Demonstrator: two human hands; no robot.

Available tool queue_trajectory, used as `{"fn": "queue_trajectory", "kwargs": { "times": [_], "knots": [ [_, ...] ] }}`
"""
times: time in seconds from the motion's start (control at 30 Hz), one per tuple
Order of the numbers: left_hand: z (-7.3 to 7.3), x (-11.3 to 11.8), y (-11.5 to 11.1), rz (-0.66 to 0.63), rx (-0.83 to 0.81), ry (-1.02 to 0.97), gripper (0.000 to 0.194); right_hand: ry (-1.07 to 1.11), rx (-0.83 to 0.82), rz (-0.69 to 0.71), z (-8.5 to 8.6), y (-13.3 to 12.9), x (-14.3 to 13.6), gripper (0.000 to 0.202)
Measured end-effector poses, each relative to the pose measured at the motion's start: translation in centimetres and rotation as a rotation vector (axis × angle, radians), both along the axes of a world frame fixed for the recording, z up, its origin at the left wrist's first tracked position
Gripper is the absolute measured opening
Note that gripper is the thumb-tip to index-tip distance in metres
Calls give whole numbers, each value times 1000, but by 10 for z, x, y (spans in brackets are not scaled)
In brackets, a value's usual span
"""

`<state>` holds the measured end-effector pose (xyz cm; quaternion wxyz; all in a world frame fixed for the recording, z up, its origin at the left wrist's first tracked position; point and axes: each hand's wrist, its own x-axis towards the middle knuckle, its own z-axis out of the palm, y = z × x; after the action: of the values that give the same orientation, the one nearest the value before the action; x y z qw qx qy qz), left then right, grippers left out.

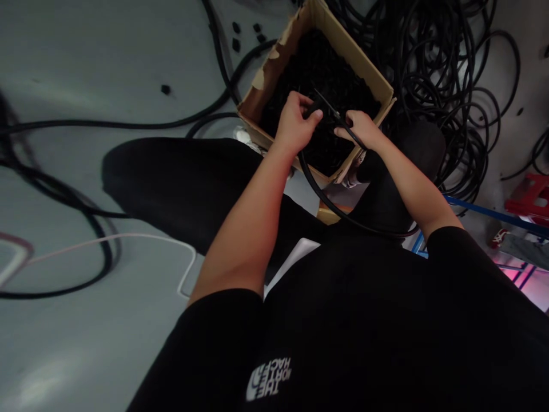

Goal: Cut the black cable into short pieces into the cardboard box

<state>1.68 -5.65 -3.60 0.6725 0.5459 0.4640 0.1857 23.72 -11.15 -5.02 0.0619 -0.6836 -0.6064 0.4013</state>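
Observation:
My left hand (298, 121) is above the cardboard box (355, 54), with thumb and fingers closed on a small dark piece (316, 106) whose kind I cannot make out. Beside it, my right hand (361, 129) has its fingers closed around a black cable-like length. From that length a thin, straight, grey pointed part (326, 103) reaches toward the left fingertips. A black cable (328, 200) hangs below the left hand and curves across my lap to the right. Many small black pieces (319, 63) fill the box, dim and hard to tell apart.
Tangled black cables (429, 74) lie right of the box. More cable (141, 123) runs across the grey floor at left, near small black pieces (165, 90) and a white cord (141, 234). A red stool-like object (529, 197) and another person's shoe (500, 237) are at far right.

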Motion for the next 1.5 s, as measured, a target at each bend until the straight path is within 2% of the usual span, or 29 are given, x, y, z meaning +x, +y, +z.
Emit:
{"fn": "queue_trajectory", "kwargs": {
  "times": [0.13,0.23,0.4,0.6,0.73,0.87,1.0,1.13,1.27,1.37,1.5],
  "knots": [
    [0,-2,-3,105,162,150,21,-5,15,12,-1,-3,0,30],
    [1,-1,-8,70,196,155,21,0,45,19,-5,-8,0,32],
    [1,1,-8,-3,115,70,20,-44,87,27,-7,-11,8,33],
    [-3,-2,-2,0,14,41,25,-118,111,-29,6,-17,12,33],
    [5,-4,0,-35,-50,15,31,-87,128,-32,6,-20,15,26],
    [12,-4,0,-54,-78,69,33,-76,90,-14,-3,-18,16,26],
    [-1,-5,-2,-143,-16,96,36,-33,44,63,-10,-15,15,30],
    [-14,-5,-2,-261,161,186,41,-3,76,73,-5,-16,15,28],
    [-17,-4,-1,-149,236,157,47,-47,70,12,0,-13,17,21],
    [-19,-3,-1,-79,116,108,51,-15,8,-40,-3,-13,19,27],
    [-22,-1,0,-23,-49,122,49,155,-109,-46,-7,-16,20,39]
  ]
}}
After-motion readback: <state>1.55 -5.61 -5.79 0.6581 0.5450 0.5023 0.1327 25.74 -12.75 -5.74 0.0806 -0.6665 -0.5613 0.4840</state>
